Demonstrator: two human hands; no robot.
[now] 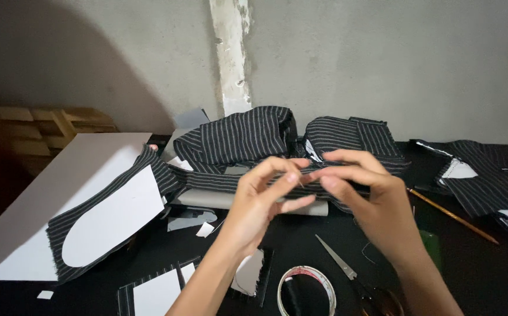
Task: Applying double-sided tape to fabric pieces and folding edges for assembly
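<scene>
Head view: both hands' fingertips meet above black pinstriped fabric (239, 140).

No packages, labels, signs or screens show anywhere on the table or against the wall.

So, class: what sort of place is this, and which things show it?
Probably a small sewing or tailoring workshop: cut striped fabric pieces, white paper patterns, and scissors lie on a black table.

It was a small sewing workshop: pinstriped fabric pieces (239, 137), white paper patterns (113, 219), scissors (347, 272) and a tape roll (306, 289) crowded a black worktable (470, 275) against bare concrete.
</scene>
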